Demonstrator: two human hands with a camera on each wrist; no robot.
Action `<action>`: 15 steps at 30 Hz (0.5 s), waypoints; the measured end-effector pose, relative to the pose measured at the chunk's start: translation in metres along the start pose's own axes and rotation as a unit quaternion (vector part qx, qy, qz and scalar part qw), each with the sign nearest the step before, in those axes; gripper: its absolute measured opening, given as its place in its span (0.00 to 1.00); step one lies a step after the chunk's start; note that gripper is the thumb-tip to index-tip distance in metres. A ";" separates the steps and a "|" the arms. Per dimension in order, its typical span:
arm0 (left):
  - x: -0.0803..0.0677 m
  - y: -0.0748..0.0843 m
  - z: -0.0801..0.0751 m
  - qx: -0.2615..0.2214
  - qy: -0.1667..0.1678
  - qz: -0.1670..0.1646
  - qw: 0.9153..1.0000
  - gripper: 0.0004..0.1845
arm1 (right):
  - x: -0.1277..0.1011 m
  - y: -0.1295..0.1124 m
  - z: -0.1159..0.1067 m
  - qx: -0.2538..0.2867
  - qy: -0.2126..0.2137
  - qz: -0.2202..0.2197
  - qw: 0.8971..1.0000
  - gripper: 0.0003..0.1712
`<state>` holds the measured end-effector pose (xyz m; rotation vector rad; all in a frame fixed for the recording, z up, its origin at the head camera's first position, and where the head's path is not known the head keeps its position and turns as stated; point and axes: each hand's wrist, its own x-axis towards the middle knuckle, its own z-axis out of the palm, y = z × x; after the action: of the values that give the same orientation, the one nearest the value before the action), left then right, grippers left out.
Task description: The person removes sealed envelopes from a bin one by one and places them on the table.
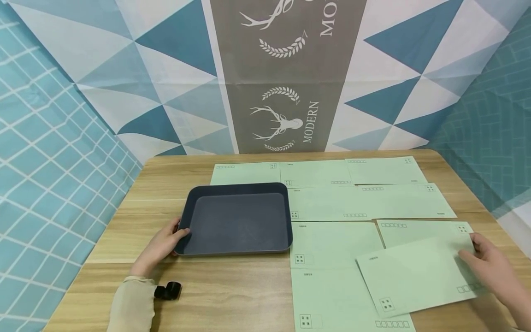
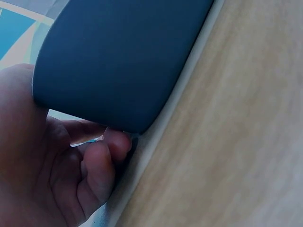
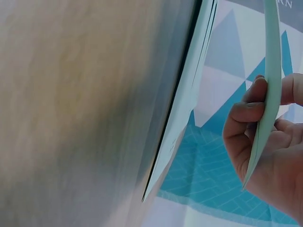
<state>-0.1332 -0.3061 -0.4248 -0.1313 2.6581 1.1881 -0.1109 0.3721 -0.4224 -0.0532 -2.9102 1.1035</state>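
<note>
- The left hand (image 1: 163,244) grips the near-left corner of the dark blue tray (image 1: 237,220). The thumb lies over the rim; in the left wrist view the fingers (image 2: 102,163) curl beneath the tray's underside (image 2: 123,61).
- The right hand (image 1: 491,265) pinches the right edge of the held envelope (image 1: 419,274), a pale green sheet. In the right wrist view the fingers (image 3: 246,123) lie on one face and the envelope (image 3: 265,94) appears edge-on, raised off the counter.
- The tray sits flat on the left half of the wooden counter (image 1: 232,290), open side up, with nothing visible inside it.
- The held envelope lies tilted at the front right of the counter, overlapping two flat envelopes: one behind it (image 1: 415,230) and one at the front edge (image 1: 332,299).
- More pale green envelopes lie flat to the right of the tray and behind it: a middle one (image 1: 332,242), a long row (image 1: 369,203) and a back row (image 1: 315,173). The tray overlaps the back-left envelope (image 1: 244,173).
- A small black strap device (image 1: 168,291) sits at the left wrist, beside a beige sleeve (image 1: 132,304).
- A patterned blue, white and grey cloth backdrop (image 1: 286,74) hangs behind the counter.
</note>
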 end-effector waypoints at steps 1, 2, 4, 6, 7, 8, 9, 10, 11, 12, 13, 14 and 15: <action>0.000 0.000 0.000 -0.001 0.000 0.001 1.000 0.31 | 0.000 0.001 -0.002 -0.009 -0.009 0.015 1.000 0.24; 0.000 0.000 0.000 -0.002 0.000 0.002 1.000 0.31 | 0.000 0.003 -0.004 -0.020 -0.015 0.024 0.999 0.26; 0.000 0.000 0.001 -0.004 0.000 0.002 1.000 0.31 | 0.000 0.008 -0.007 -0.028 -0.027 0.042 0.998 0.27; 0.000 0.000 0.001 -0.004 0.000 0.001 1.000 0.31 | -0.001 0.012 -0.009 -0.034 -0.028 0.053 0.998 0.26; 0.000 0.000 0.002 -0.004 0.000 0.000 1.000 0.31 | -0.001 0.014 -0.010 -0.033 -0.025 0.056 0.998 0.25; 0.000 0.000 0.002 -0.004 0.000 0.000 1.000 0.31 | -0.001 0.017 -0.011 -0.032 -0.018 0.055 0.998 0.23; 0.001 0.000 0.002 -0.003 0.001 -0.001 1.000 0.32 | -0.001 0.019 -0.011 -0.036 -0.010 0.056 0.998 0.22; 0.001 0.000 0.002 -0.002 0.001 -0.002 1.000 0.32 | -0.001 0.021 -0.012 -0.039 -0.003 0.058 0.998 0.22; 0.001 0.000 0.002 -0.002 0.001 -0.002 1.000 0.32 | -0.001 0.023 -0.012 -0.043 0.004 0.058 0.997 0.23; 0.001 0.000 0.002 -0.001 0.000 -0.002 1.000 0.32 | -0.002 0.025 -0.013 -0.045 0.009 0.059 0.997 0.23; 0.001 0.000 0.002 -0.001 0.000 -0.001 1.000 0.33 | -0.002 0.026 -0.013 -0.053 0.016 0.063 0.997 0.24; 0.001 0.000 0.001 0.000 -0.001 -0.001 1.000 0.33 | -0.003 0.027 -0.014 -0.062 0.021 0.066 0.996 0.25; 0.001 0.000 0.001 0.000 -0.001 0.000 1.000 0.33 | -0.003 0.028 -0.014 -0.071 0.025 0.070 0.995 0.25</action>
<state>-0.1337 -0.3051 -0.4256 -0.1313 2.6571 1.1866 -0.1066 0.4020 -0.4301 -0.2868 -2.9737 0.8945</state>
